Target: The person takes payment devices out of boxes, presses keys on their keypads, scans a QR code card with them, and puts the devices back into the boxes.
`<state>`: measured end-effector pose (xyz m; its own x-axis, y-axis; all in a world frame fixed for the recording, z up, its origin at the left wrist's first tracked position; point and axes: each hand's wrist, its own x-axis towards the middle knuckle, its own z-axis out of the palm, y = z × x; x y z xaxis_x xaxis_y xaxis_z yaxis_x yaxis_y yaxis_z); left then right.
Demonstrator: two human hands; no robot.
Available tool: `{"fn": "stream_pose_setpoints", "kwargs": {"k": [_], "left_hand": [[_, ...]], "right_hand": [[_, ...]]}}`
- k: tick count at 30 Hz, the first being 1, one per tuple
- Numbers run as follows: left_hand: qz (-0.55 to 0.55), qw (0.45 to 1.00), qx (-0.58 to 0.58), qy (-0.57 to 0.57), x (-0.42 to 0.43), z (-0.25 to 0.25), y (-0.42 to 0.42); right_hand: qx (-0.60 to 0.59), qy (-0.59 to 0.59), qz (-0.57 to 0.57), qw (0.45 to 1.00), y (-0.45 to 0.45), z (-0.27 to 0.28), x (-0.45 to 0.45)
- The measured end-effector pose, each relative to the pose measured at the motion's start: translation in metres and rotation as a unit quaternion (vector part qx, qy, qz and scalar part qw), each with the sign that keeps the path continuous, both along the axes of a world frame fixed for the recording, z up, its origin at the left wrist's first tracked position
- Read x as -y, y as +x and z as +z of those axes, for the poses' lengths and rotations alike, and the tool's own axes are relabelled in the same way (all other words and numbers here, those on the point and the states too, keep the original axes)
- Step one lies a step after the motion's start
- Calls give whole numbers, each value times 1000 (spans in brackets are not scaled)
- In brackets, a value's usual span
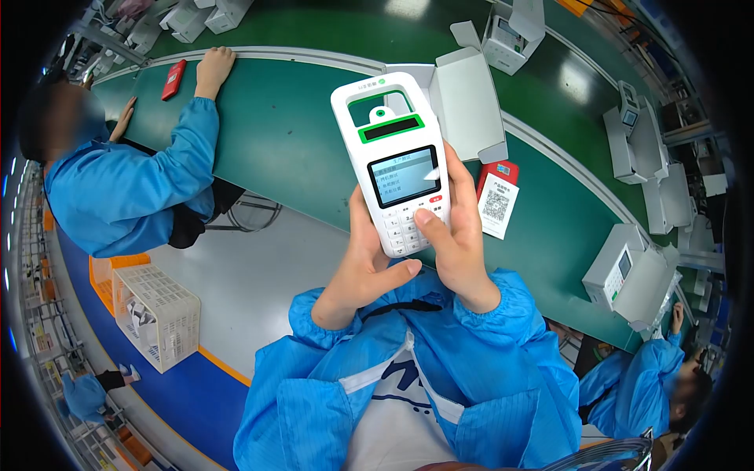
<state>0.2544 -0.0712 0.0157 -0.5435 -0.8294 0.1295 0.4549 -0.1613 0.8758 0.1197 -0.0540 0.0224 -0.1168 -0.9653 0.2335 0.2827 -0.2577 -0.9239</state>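
Both my hands hold up a white payment terminal (397, 169) with green trim, a lit menu screen and a keypad. My left hand (363, 267) grips its left side and lower edge, the thumb stretched out below the keypad. Wrapped round the right side is my right hand (463, 235), its thumb on the upper keys. Behind the terminal, an open white box (470, 102) lies with its flaps spread. A red packet (503, 170) and a white card with a QR code (497, 206) lie on the green bench to the right of my right hand.
The green bench (267, 129) has a metal edge along a green conveyor (314, 27) carrying open boxes. A co-worker in blue (133, 188) sits at left near a red packet (173, 80); another person (640, 385) is at lower right. A cream crate (161, 314) stands on the floor.
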Motion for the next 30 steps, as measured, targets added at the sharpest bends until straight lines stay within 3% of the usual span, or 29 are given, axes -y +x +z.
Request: {"fn": "stream_pose_setpoints", "kwargs": {"k": [6,12,30], "left_hand": [[1,999,-22,40,-1,5,2],[3,997,-44,57,6,2,8],[2,1000,-22,19,1,5,-2]], "right_hand": [[8,18,23,1000,0,5,-2],[116,-2,120,986,-10,3,-3],[66,0,34,997,-7,7,-4]]}}
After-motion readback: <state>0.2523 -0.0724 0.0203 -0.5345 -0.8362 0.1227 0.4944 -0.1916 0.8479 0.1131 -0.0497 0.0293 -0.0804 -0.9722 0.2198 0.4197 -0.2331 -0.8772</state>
